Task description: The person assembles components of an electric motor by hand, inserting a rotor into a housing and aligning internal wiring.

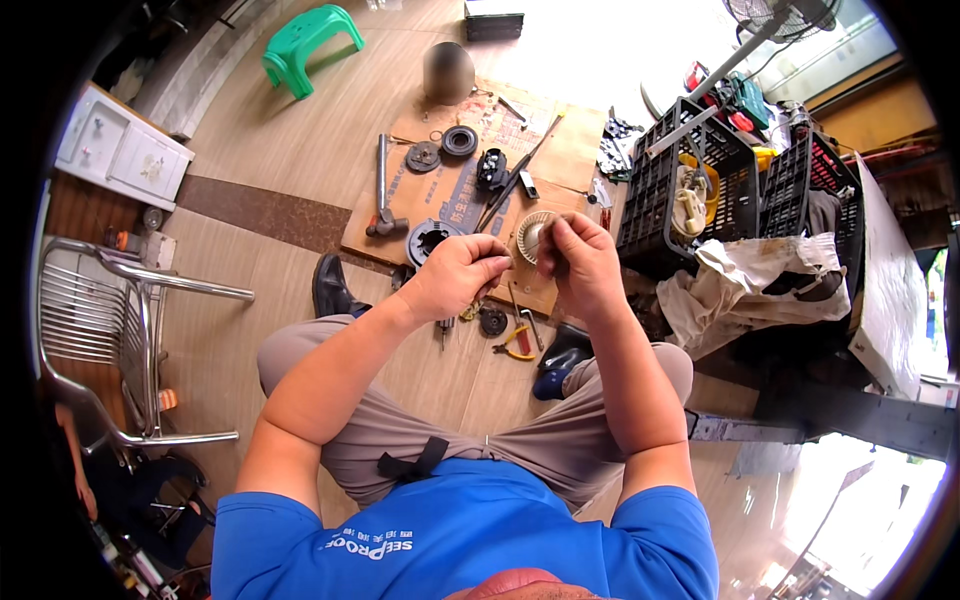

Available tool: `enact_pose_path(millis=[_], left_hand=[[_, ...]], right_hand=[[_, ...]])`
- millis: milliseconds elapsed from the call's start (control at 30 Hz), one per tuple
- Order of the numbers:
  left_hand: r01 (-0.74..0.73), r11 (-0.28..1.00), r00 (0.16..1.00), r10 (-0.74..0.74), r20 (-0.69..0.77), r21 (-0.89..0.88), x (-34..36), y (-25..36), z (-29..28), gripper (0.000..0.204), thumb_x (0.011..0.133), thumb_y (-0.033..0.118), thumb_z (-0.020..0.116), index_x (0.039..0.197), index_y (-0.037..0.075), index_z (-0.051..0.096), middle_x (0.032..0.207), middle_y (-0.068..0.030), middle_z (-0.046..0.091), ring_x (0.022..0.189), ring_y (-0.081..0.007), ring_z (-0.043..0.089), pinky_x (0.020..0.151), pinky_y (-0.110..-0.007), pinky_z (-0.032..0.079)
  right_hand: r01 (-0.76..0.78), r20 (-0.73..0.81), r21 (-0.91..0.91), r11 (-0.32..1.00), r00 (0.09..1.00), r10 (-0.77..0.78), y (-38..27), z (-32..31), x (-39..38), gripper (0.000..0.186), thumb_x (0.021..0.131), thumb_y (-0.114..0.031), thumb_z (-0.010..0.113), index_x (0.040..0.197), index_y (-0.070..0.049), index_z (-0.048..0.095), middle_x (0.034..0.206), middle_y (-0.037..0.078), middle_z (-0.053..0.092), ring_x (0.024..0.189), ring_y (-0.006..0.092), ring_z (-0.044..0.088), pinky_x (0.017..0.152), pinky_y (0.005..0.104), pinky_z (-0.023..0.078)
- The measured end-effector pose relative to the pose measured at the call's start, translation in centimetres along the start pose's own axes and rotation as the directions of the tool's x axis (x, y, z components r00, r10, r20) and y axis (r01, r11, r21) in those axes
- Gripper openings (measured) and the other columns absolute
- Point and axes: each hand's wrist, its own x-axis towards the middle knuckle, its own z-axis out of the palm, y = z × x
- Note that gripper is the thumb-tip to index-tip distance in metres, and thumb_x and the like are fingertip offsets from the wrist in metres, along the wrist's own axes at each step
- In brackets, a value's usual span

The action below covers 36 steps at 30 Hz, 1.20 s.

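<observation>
Both hands are raised close together over a cardboard sheet (pixel 352 232) on the floor. My left hand (pixel 455 277) is closed in a pinch, thumb against fingers; what it holds, if anything, is too small to make out. A little to its right, my right hand (pixel 585 262) also pinches, its fingertips turned toward the left. A pale finned fan wheel (pixel 528 232) shows just behind the right hand, partly covered by it; whether they touch I cannot tell. Below the left hand lies a grey round housing (pixel 425 240). Yellow-handled pliers (pixel 517 345) and a black toothed disc (pixel 493 320) lie between my feet.
A hammer (pixel 382 180), a grey disc (pixel 423 156), a black ring (pixel 460 141) and a black housing part (pixel 491 168) lie on the cardboard. Black crates (pixel 650 215) stand right, a cloth (pixel 750 290) draped beside them. A metal chair (pixel 135 340) and green stool (pixel 315 40) stand left.
</observation>
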Motion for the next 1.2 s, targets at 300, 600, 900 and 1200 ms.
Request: enact_pose_path(millis=[300,600,900,1200], left_hand=[[-0.089,0.99,0.995,0.094,-0.04,0.112,0.4,-0.8,0.2,0.011,0.096,0.008,0.054,0.098,0.0,0.062,0.076,0.0022,0.057,0.068,-0.0042,0.051,0.06,-0.02,0.045],[-0.035,0.989,0.995,0.048,-0.082,0.146,0.0,-1.0,0.6,0.013,0.095,0.006,0.053,0.103,0.001,0.062,0.075,0.0016,0.059,0.06,-0.0042,0.053,0.051,-0.02,0.044],[-0.03,0.994,0.988,0.045,-0.145,0.107,0.2,-1.4,0.6,0.013,0.097,0.009,0.053,0.1,0.0,0.062,0.072,0.0011,0.059,0.059,-0.0046,0.054,0.052,-0.02,0.045],[0.039,0.998,0.985,-0.048,-0.168,-0.057,-0.1,-0.5,0.9,0.015,0.097,0.009,0.052,0.1,-0.001,0.061,0.07,0.0,0.058,0.058,-0.0052,0.054,0.051,-0.022,0.045]], right_hand=[[-0.031,-0.048,0.163,0.986,0.998,0.039,0.1,-0.4,0.2,0.012,0.096,-0.014,0.057,0.091,-0.003,0.061,0.077,0.005,0.061,0.061,0.0124,0.054,0.057,0.0251,0.044],[0.192,-0.177,-0.325,0.926,0.95,-0.259,0.4,0.0,0.3,0.014,0.098,-0.013,0.054,0.097,-0.001,0.062,0.08,0.004,0.065,0.063,0.0079,0.058,0.056,0.0207,0.045],[0.219,-0.156,-0.428,0.877,0.938,-0.31,0.2,0.2,0.3,0.015,0.099,-0.011,0.052,0.098,0.001,0.06,0.08,0.005,0.065,0.062,0.0083,0.059,0.058,0.0214,0.048],[0.221,-0.083,-0.325,0.919,0.962,-0.261,0.0,0.1,0.4,0.015,0.098,-0.01,0.055,0.104,0.001,0.061,0.085,0.007,0.067,0.066,0.0099,0.061,0.06,0.0221,0.049]])
